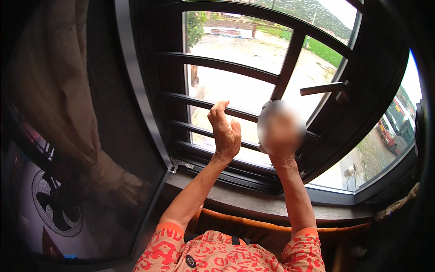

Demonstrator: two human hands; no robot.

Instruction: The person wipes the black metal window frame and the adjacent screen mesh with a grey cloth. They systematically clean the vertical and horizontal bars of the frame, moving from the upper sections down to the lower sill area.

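My left hand [225, 135] is raised before a dark-framed window [156, 77] with black bars [222, 68]. Its fingers point up and curve a little, the thumb stands apart, and nothing shows in it. The fingertips are near one crossbar; whether they touch it I cannot tell. My right hand [282, 131] is up at the bars near the upright one. A round blur covers it, so its fingers and anything in them are hidden. A greyish edge shows beside the blur, too little to name. Above and right of that hand is the window's metal handle [322, 89].
Below the window runs a grey sill [244, 199], with a curved orange-brown wooden rail [272, 221] in front. At left, a dark glass pane [108, 136] shows a beige curtain [68, 90] and a black fan [56, 204]. A metal hinge [181, 165] sits at the frame's lower corner.
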